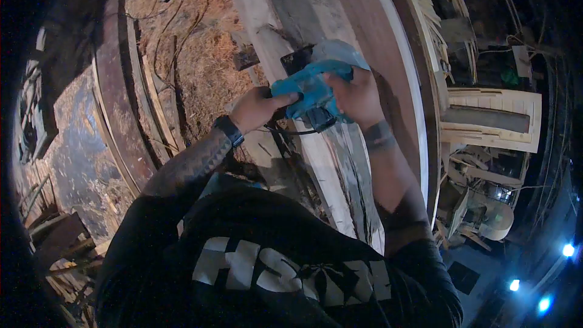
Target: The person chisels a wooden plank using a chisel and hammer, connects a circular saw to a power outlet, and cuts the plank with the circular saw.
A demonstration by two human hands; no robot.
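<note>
A teal power tool (313,88) with black parts rests over long wooden boards (325,167) in the middle of the view. My left hand (255,109) grips its left side, the thumb lying across the teal body. On the other side my right hand (357,97) is wrapped round the tool's handle. A pale, cloudy bag-like piece (341,51) shows just beyond the tool. From its underside a black cord (291,132) curves to the left. The tool's base and its contact with the wood are hidden.
Shavings (212,64) cover the ground on the left, with cords and loose planks there. A wide reddish-brown board (364,18) runs along the right of the tool. Farther right are a wooden panel (531,121) and scrap wood (480,161). More scraps (67,249) lie at lower left.
</note>
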